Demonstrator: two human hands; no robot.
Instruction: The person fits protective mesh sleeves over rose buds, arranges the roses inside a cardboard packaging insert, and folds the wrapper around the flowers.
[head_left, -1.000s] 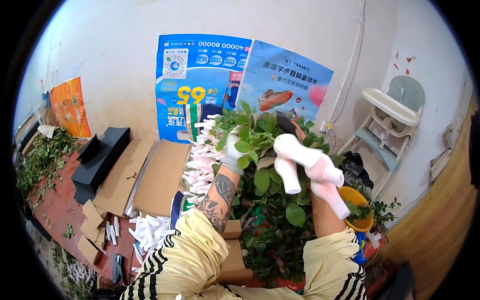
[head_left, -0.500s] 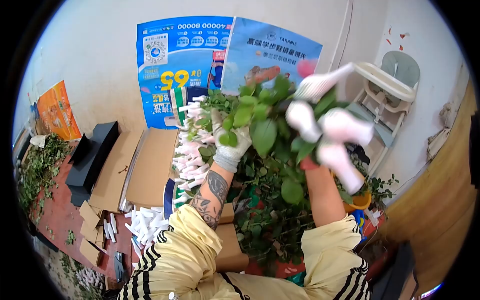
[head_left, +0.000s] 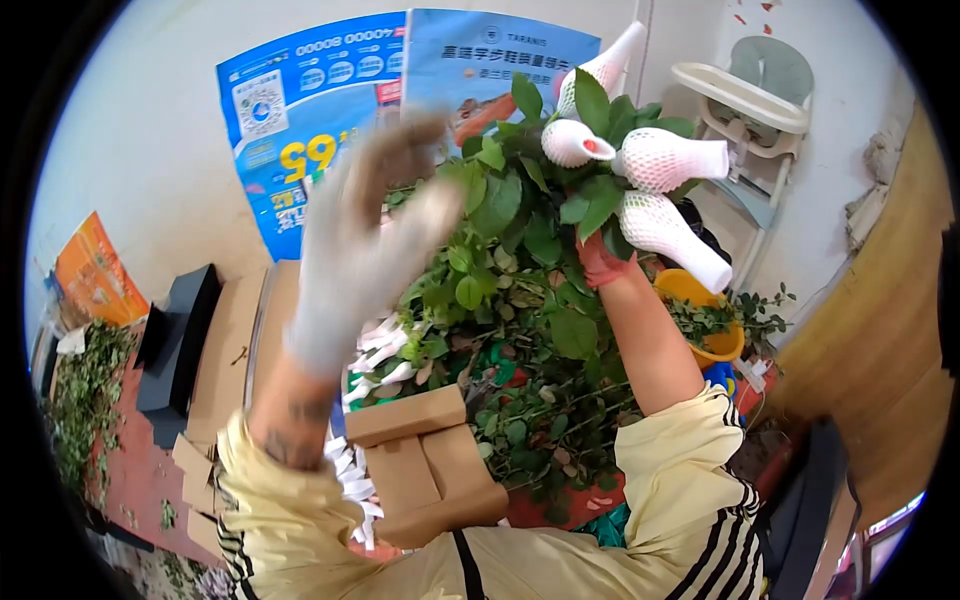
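My right hand (head_left: pixel 604 260), reddish at the wrist and partly hidden by leaves, grips a bunch of leafy flower stems. The buds at the top wear white-pink foam net sleeves (head_left: pixel 672 160), which point up and to the right; a bit of red shows inside one. My left hand (head_left: pixel 365 225), in a pale glove, is raised to the left of the bunch. It is blurred, but its thumb and fingers stand apart with nothing between them. Beneath both hands lies a heap of leafy stems (head_left: pixel 540 400). More sleeved buds (head_left: pixel 380 350) lie below the left hand.
An opened cardboard box (head_left: pixel 425 470) lies in front of me. Loose white sleeves (head_left: pixel 352 480) are beside it. Farther left are cardboard sheets (head_left: pixel 225 350) and a black box (head_left: pixel 180 360). A yellow bucket (head_left: pixel 725 345) and a high chair (head_left: pixel 745 100) stand at right.
My left hand has come away from the leaves and lifted toward me and to the left. My right hand still holds the bunch, whose sleeved buds have shifted slightly. The view has turned somewhat.
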